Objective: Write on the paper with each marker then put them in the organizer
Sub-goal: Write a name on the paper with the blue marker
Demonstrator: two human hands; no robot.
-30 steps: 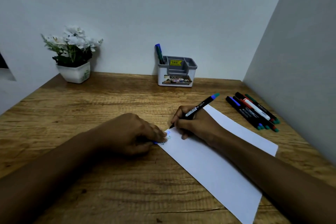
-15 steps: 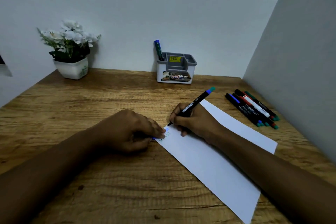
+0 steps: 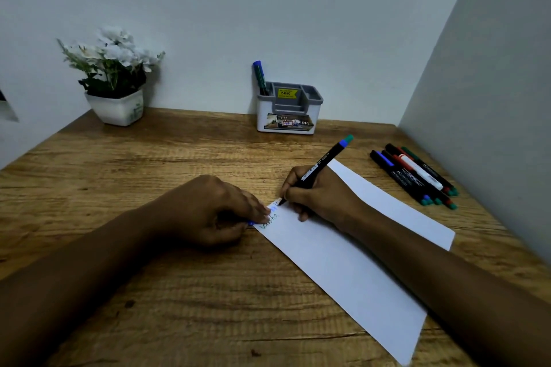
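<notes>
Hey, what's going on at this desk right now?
A person is writing on a sheet of white paper with a black marker gripped in the right hand, tip down at the paper's far corner. The left hand pins that corner to the wooden desk. One marker already stands in the grey organizer by the wall, and several more markers lie on the desk to the right.

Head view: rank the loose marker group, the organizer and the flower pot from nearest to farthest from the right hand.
From the right hand, which holds a marker on the paper:
1. Loose marker group, on the table to its right.
2. Organizer, behind it against the wall.
3. Flower pot, far-left corner.
</notes>
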